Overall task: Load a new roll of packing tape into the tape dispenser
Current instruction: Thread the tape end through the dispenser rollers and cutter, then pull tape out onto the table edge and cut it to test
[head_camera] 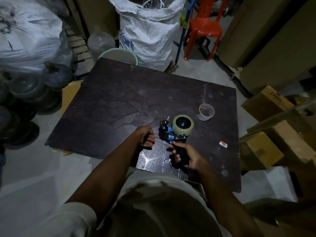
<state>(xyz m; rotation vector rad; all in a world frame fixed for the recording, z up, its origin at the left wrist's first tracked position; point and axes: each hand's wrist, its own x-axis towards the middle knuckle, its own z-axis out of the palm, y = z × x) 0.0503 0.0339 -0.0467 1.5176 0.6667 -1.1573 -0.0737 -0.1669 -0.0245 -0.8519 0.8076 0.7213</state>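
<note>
Over the near right part of the dark table (pixel 119 93), the right hand (pixel 185 155) is clenched around the black pistol grip of the tape dispenser (pixel 172 134), whose hub already carries the new tape roll (pixel 182 124), while the empty cardboard core (pixel 206 111) lies just beyond it, farther right. The left hand (pixel 146 135), just left of the dispenser's front roller, is curled as if pinching the tape's free end, though the thin film is too faint to be sure. The dispenser looks rigid and light and is best held by that grip, away from the cutter; the tape tail is likely limp, sticky and apt to fold on itself, so it wants taking by its edges and keeping taut.
</note>
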